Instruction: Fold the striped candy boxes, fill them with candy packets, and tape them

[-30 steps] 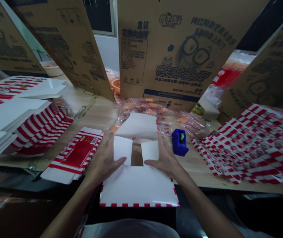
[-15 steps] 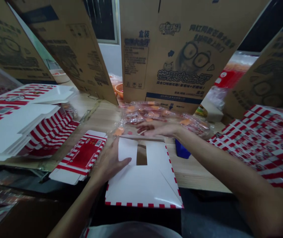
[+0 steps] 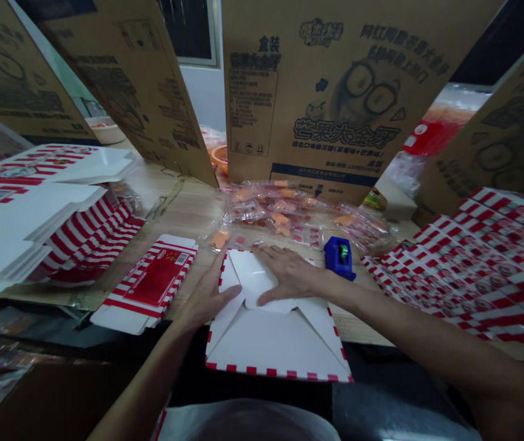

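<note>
A white carton with red-and-white striped edges (image 3: 271,340) lies open side up at the table's front edge. My right hand (image 3: 287,275) lies flat, fingers spread, on the far flap folded down over the carton. My left hand (image 3: 209,294) presses the carton's left side, with the thumb on the left flap and the fingers along the outer edge. A blue tape dispenser (image 3: 339,257) stands just right of my right hand.
A flat red carton (image 3: 149,285) lies to the left. Stacks of flat striped cartons sit at far left (image 3: 36,214) and at right (image 3: 477,263). Clear snack packets (image 3: 280,214) lie behind the carton. Large brown cardboard boxes (image 3: 335,92) stand along the back of the wooden table (image 3: 183,211).
My right hand went from the right flap to the far flap and folded it down toward me; the flap now lies over the carton's opening. My left hand stayed on the left flap.
</note>
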`<state>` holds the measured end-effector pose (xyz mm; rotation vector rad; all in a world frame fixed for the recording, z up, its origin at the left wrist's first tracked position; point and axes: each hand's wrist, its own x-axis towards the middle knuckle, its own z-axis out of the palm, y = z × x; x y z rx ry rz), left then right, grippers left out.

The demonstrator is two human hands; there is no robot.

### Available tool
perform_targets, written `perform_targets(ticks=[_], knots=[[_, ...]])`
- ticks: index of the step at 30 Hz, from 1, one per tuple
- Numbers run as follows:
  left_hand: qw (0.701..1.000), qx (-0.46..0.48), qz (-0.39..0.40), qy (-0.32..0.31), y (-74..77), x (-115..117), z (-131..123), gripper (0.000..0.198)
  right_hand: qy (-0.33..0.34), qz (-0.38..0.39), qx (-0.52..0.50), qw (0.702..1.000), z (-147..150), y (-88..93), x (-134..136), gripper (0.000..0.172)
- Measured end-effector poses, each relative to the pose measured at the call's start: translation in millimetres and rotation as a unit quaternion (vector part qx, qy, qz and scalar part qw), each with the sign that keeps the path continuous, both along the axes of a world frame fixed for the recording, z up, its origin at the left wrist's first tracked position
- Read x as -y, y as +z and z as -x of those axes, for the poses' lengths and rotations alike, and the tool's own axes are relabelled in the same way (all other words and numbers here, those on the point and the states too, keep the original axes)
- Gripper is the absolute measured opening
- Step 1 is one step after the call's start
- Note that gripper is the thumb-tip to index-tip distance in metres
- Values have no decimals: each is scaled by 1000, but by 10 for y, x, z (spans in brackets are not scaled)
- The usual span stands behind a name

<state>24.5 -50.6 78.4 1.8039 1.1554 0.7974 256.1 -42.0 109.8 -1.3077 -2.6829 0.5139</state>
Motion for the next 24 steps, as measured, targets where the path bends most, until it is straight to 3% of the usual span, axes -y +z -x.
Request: perform_targets(ticks=[4, 14, 17, 21, 24], knots=[[997, 61, 37, 40, -42, 16, -12, 76, -3, -59, 12, 998, 75, -74, 99, 107], [991, 63, 90, 70, 30, 62, -97, 69, -18, -59, 26, 998, -70, -136, 143, 107], [990, 69, 94, 74, -4, 62, -71, 61, -25, -4, -4, 1000, -99, -8, 104, 103], [988, 74, 103, 84, -2, 123, -26, 52, 4, 112, -55, 992, -228, 209, -133, 79], [986, 66, 107, 105, 11, 166, -15, 48, -20, 174, -38, 984, -305, 242, -312, 69]])
